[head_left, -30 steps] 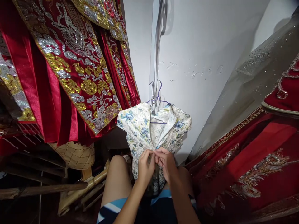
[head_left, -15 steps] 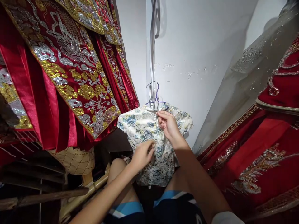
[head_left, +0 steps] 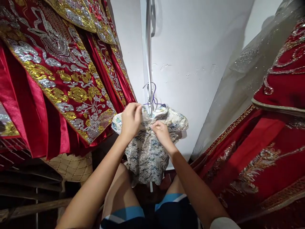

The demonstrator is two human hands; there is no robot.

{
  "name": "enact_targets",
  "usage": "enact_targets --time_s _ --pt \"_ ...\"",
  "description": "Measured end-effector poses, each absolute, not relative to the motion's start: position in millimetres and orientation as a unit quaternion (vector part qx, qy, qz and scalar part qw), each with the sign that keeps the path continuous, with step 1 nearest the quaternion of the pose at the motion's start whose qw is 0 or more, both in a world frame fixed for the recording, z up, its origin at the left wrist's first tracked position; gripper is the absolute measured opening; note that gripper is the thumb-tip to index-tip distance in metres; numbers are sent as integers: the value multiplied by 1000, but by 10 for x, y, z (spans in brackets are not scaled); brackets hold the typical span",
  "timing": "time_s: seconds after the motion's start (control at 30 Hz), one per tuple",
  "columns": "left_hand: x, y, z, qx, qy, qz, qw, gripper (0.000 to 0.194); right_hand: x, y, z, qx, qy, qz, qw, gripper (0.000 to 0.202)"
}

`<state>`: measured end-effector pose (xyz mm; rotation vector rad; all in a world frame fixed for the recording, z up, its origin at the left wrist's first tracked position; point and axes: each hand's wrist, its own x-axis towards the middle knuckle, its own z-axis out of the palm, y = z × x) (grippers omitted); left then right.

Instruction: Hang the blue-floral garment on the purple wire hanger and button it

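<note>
A short-sleeved white shirt with a blue and yellow floral print hangs in front of me on a purple wire hanger. My right hand pinches the front edge of the shirt just below the neckline. My left hand is raised to the collar on the left side, its fingers curled in against the cloth; its fingertips are partly hidden. Between the hands the neckline gapes in a V, showing the pole behind. Below the chest, the front hangs in folds.
The hanger hooks on a white metal stand before a white wall. Red gowns with gold and silver embroidery hang at left. Another red beaded gown and a sheer veil-like fabric are at right. Wooden bars lie lower left.
My left hand has risen from the shirt's middle to its collar. My right hand has slid slightly down the front edge. The neckline now gapes wider, and the view has shifted slightly right.
</note>
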<state>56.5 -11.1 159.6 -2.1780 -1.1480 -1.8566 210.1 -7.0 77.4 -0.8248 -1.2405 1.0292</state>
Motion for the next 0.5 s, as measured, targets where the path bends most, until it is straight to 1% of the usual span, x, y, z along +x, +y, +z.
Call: enact_targets --time_s 0.03,0.1,0.17,0.23,0.27,0.3,0.37,0.43,0.5 --pt "444 -71 1580 -660 -384 -645 8 20 2097 -79 661 -370 -537 456 605 37" --pt "160 48 1510 -553 -402 -726 -74 19 2106 -145 469 -376 -515 496 589 41" --pt "-97 179 1374 -417 -410 -781 -220 15 2133 -262 343 -364 -480 540 588 41" --pt "-240 276 1181 -286 -400 -791 -364 13 2166 -400 280 -341 -458 568 593 39" --pt "-257 304 1076 -244 -391 -789 -406 13 2185 -467 264 -329 -449 578 596 37" --pt "-245 319 974 -226 -386 -791 -418 13 2205 -527 254 -320 -441 586 600 34" --pt "-169 322 806 -262 -388 -804 -367 13 2258 -619 242 -315 -421 594 609 28" --pt "-101 311 716 -357 -405 -802 -256 16 2323 -674 237 -327 -401 593 616 25" --pt "-91 312 702 -457 -424 -770 -140 19 2381 -707 244 -339 -398 589 617 23"
